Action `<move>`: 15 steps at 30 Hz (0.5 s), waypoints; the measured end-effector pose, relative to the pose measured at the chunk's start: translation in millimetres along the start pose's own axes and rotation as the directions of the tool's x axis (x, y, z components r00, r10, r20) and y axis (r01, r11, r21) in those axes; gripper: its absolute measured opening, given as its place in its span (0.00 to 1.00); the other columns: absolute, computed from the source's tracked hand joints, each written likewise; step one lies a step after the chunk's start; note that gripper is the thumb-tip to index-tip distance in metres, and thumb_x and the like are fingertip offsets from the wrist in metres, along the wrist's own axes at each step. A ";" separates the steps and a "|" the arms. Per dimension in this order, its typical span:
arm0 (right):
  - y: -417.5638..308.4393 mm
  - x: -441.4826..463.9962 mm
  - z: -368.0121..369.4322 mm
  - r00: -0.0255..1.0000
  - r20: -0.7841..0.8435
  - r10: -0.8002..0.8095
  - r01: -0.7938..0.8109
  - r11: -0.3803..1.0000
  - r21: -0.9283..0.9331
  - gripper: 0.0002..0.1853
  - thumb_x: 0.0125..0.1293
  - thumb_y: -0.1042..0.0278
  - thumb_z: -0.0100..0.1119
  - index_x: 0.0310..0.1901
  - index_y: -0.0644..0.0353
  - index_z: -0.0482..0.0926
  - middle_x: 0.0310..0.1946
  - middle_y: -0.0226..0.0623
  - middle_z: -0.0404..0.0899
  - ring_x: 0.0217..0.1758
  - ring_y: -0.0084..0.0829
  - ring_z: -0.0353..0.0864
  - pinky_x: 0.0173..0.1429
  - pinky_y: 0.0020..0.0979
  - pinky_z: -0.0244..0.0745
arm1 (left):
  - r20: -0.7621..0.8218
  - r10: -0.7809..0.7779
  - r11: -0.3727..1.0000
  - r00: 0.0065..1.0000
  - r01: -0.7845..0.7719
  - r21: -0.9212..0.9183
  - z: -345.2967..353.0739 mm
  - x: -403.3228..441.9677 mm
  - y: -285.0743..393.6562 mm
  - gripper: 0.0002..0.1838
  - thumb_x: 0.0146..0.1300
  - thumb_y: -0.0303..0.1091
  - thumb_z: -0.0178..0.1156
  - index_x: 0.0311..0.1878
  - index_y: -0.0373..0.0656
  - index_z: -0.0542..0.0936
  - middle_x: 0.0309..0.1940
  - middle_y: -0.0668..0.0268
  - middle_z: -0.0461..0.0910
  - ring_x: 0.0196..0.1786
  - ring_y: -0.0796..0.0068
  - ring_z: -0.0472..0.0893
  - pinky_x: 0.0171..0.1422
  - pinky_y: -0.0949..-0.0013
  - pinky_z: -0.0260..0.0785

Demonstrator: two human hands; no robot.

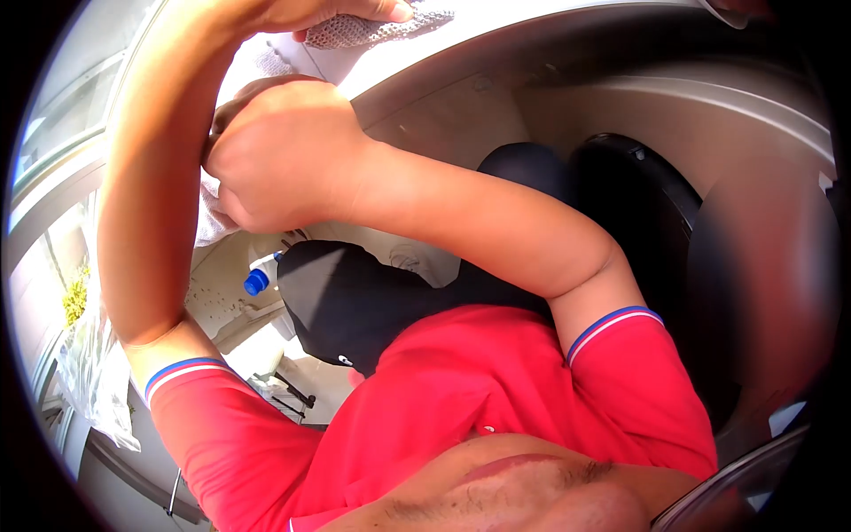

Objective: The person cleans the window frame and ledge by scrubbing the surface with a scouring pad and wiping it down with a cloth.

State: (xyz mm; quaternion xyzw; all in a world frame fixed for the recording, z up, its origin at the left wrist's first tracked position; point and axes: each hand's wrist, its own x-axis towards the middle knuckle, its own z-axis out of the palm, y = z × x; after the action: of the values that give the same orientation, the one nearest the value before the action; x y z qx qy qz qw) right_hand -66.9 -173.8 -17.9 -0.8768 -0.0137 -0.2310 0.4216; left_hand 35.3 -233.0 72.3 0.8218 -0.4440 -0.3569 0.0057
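Note:
My left hand [328,11] is at the top edge of the view, partly cut off. Its thumb lies over a grey mesh cloth [359,32], which rests against a bright white surface. My right hand [279,155] reaches across to the left, closed in a fist beside my left forearm. A pale cloth [211,217] comes out below that fist, and whitish fabric [259,64] shows above it. The fingers of my right hand are mostly hidden behind the hand and the forearm.
Below my hands, a blue-capped bottle [257,281] stands near my dark-trousered knee. A clear plastic bag [93,381] hangs at the left by a window frame [53,208]. Something black and rounded [643,195] is at the right. A thin black-and-metal stand [288,395] is low left.

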 end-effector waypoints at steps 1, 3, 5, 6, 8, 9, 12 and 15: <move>-1.6 1.3 -3.7 1.000 0.002 0.016 -0.016 1.000 0.027 0.05 0.44 0.64 0.61 0.21 0.51 0.85 0.23 0.33 0.81 0.30 0.41 0.84 0.34 0.41 0.79 | 0.019 -0.021 1.000 1.000 0.021 -0.014 -6.5 -3.4 4.8 0.15 0.60 0.43 0.75 0.39 0.40 0.89 0.28 0.61 0.87 0.29 0.72 0.84 0.36 0.65 0.76; 1.5 -1.3 -3.4 0.967 -0.251 -0.036 0.069 0.990 0.124 0.04 0.40 0.66 0.61 0.20 0.51 0.83 0.21 0.33 0.78 0.27 0.41 0.81 0.30 0.39 0.76 | 0.056 -0.063 0.997 0.996 0.065 -0.039 -19.5 -10.4 14.5 0.16 0.61 0.43 0.74 0.41 0.40 0.87 0.30 0.56 0.88 0.33 0.63 0.86 0.42 0.59 0.77; 2.4 0.7 -6.0 0.855 -0.517 -0.035 0.166 0.964 0.209 0.06 0.33 0.70 0.59 0.20 0.54 0.79 0.21 0.32 0.77 0.22 0.40 0.76 0.26 0.36 0.71 | 0.188 -0.166 0.911 0.968 0.223 -0.347 -16.5 6.8 -0.6 0.20 0.60 0.44 0.76 0.44 0.37 0.87 0.33 0.55 0.88 0.38 0.64 0.86 0.48 0.60 0.76; 1.9 2.1 -9.4 0.785 -0.618 -0.022 0.199 0.955 0.219 0.07 0.36 0.74 0.58 0.23 0.57 0.79 0.23 0.33 0.79 0.23 0.39 0.76 0.28 0.37 0.72 | 0.084 -0.040 0.924 0.996 0.069 -0.376 -9.5 3.7 -10.4 0.21 0.60 0.45 0.76 0.45 0.36 0.86 0.34 0.56 0.87 0.39 0.65 0.86 0.48 0.61 0.76; 1.7 -2.5 -23.9 0.729 -0.684 0.005 0.181 0.963 0.200 0.08 0.38 0.78 0.56 0.25 0.59 0.79 0.25 0.34 0.81 0.23 0.38 0.76 0.28 0.36 0.73 | -0.160 0.138 0.944 0.977 -0.179 -0.277 16.9 9.1 -36.7 0.21 0.60 0.45 0.76 0.46 0.36 0.86 0.32 0.58 0.87 0.34 0.70 0.84 0.41 0.64 0.76; 0.0 -10.8 -32.5 0.773 -0.633 0.039 0.117 0.972 0.203 0.08 0.40 0.80 0.54 0.26 0.60 0.79 0.26 0.34 0.81 0.24 0.37 0.77 0.30 0.35 0.74 | -0.294 0.186 0.959 0.938 -0.238 -0.151 36.1 17.9 -53.1 0.20 0.61 0.45 0.76 0.45 0.37 0.87 0.30 0.60 0.86 0.29 0.73 0.84 0.34 0.65 0.75; 1.4 -27.4 -42.7 0.797 -0.590 0.128 -0.031 0.985 0.172 0.09 0.42 0.82 0.54 0.26 0.60 0.79 0.27 0.36 0.83 0.26 0.39 0.79 0.32 0.35 0.76 | -0.027 -0.128 0.932 0.991 0.111 -0.345 19.2 9.4 -21.9 0.19 0.62 0.45 0.74 0.43 0.37 0.87 0.27 0.60 0.86 0.21 0.73 0.82 0.27 0.65 0.75; -8.0 -65.1 -41.5 0.684 -0.585 0.437 -0.380 0.897 0.225 0.04 0.48 0.78 0.57 0.26 0.58 0.79 0.28 0.37 0.83 0.30 0.43 0.81 0.35 0.39 0.77 | -0.072 -0.075 0.954 0.995 0.051 -0.296 20.5 10.6 -20.2 0.17 0.62 0.45 0.74 0.38 0.37 0.87 0.23 0.62 0.84 0.19 0.72 0.82 0.26 0.65 0.74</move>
State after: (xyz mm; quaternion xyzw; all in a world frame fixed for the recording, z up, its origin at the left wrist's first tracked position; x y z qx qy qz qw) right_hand -143.2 -188.5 -16.9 -0.7126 0.3119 -0.4061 0.4796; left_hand 41.4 -222.2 44.2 0.8396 -0.3592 -0.3847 0.1345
